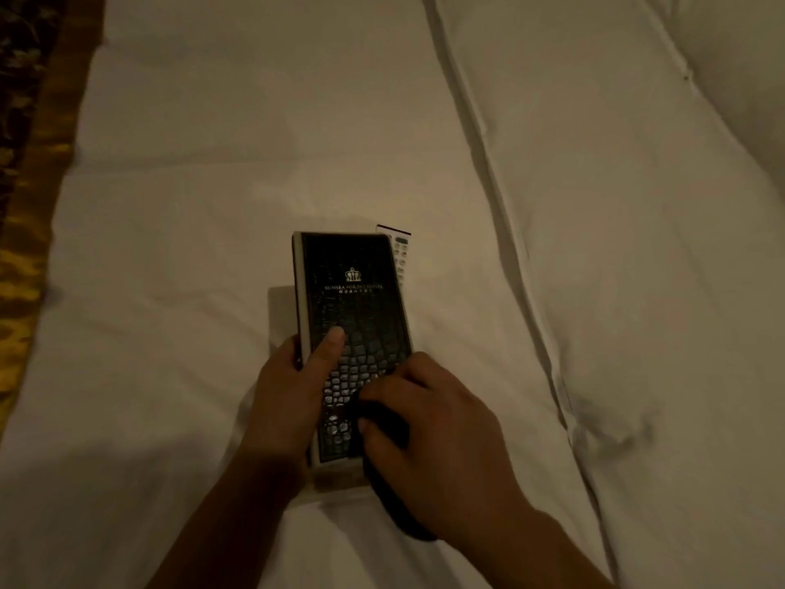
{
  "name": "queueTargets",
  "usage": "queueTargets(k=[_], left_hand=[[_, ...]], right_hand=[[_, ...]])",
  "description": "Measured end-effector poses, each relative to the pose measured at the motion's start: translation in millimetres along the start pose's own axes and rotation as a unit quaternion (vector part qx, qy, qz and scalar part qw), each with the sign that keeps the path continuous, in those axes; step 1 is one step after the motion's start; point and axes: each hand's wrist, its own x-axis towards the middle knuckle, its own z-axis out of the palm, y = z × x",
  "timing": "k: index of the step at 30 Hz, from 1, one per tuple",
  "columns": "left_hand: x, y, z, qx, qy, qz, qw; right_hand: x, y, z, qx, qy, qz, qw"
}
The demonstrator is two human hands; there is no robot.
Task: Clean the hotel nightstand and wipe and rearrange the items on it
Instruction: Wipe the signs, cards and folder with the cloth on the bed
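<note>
- The dark crocodile-pattern case [357, 299], marked with a crown crest, lies lengthwise on the bed [191, 172], in its near middle part and well in from the left edge.
- It looks stiff and boxy with a glossy embossed top. I judge it fairly light, likely slick on top, and best taken by its long pale sides.
- The left hand [293, 388] grips the case's left side, thumb [335, 337] laid flat on the lid.
- The right hand [437, 440] curls round a dark cloth [403, 512] and presses it onto the case's near right corner.
- A white remote [401, 252] pokes out from under the case's far right side, touching it; lifting the case could drag it along.
- A pale sheet [280, 308] shows beneath the left side; I cannot tell what it is.
- The soft bedding gives under pressure, so wiping needs the steadying grip.
- Open bedding lies left and beyond; a raised fold [488, 163] runs along the right, and patterned carpet [25, 121] borders the left edge.
</note>
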Motion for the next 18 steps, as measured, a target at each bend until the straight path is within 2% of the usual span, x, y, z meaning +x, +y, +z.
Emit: queueTargets(k=[5,7,10,13,14,16,18], left_hand=[[1.5,-3.7,1.8,-0.014,0.025,0.003,1.000],[1.7,-2.1,-0.5,-0.024,0.009,-0.014,1.000],[-3.4,-2.1,-1.8,-0.053,-0.030,-0.058,0.996],[-10.3,-2.6,0.8,-0.114,-0.058,-0.124,0.984],[-11.9,-2.7,2.6,-0.122,-0.068,-0.150,0.979],[-12.0,-3.7,6.0,-0.125,-0.079,-0.171,0.974],[-11.0,-6.4,9.5,-0.100,-0.046,-0.140,0.984]], right_hand=[[4.1,37.9,-15.5,0.061,0.031,0.138,0.988],[3.5,46.7,-21.4,0.165,0.019,0.199,0.966],[4.2,53.0,-30.0,0.409,0.000,0.291,0.865],[4.5,55.4,-34.5,0.570,-0.021,0.331,0.752],[4.4,54.2,-33.7,0.600,-0.028,0.324,0.731],[3.2,49.6,-30.7,0.633,-0.028,0.292,0.716],[0.5,43.5,-29.4,0.652,-0.008,0.262,0.711]])
